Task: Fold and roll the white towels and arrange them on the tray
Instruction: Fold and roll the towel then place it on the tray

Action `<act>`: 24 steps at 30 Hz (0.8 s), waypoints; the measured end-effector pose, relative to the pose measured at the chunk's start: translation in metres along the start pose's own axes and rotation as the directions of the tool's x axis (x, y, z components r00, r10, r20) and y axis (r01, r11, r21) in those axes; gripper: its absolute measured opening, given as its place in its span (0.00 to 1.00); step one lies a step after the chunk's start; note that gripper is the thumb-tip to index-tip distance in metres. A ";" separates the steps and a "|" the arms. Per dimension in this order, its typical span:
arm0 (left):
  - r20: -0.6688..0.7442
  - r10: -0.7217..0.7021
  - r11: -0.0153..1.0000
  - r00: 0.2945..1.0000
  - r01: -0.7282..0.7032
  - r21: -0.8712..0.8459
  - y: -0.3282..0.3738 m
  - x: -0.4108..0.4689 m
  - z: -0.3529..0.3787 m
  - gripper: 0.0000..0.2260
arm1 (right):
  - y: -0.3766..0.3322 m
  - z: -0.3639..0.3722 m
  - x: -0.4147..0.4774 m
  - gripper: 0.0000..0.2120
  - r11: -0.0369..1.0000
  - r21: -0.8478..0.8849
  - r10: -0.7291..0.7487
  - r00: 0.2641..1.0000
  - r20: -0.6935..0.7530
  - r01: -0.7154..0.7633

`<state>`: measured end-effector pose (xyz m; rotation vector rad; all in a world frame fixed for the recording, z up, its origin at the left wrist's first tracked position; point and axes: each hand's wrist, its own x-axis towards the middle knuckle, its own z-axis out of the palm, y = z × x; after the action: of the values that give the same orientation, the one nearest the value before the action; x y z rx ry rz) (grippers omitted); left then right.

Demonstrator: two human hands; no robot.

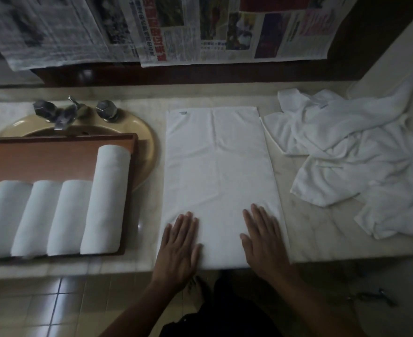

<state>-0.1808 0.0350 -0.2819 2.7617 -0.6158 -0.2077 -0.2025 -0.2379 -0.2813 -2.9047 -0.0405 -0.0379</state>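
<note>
A white towel [220, 178] lies flat on the pale surface [322, 227], folded into a long rectangle that reaches the near edge. The left grip [178, 249] and the right grip [265, 242] press on its near end, palms down, fingers straight, a little apart. To the left, a wooden tray [62, 138] sits over a beige sink [144, 142] below the tap [65, 114]. It holds four rolled towels [68, 215] side by side, the rightmost one longest. Right of the flat towel lies a crumpled pile of white towels [351, 152]. Newspapers [200, 27] hang behind.
</note>
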 end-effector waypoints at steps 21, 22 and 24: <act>-0.184 -0.120 0.960 0.976 0.067 -0.271 0.084 0.086 -0.032 0.15 | 0.039 -0.054 0.125 0.13 0.940 0.334 0.092 0.993 -0.068 -0.065; -0.181 -0.128 0.956 0.975 0.073 -0.285 0.094 0.097 -0.032 0.14 | 0.045 -0.060 0.142 0.13 0.938 0.340 0.094 0.993 -0.074 -0.064; -0.159 -0.147 0.950 0.976 0.095 -0.299 0.113 0.121 -0.029 0.15 | 0.060 -0.071 0.181 0.14 0.938 0.343 0.086 0.994 -0.070 -0.057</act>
<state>-0.1105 -0.1073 -0.2269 2.4986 -0.3375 -0.0667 -0.0218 -0.3086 -0.2211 -2.5520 0.0673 -0.1274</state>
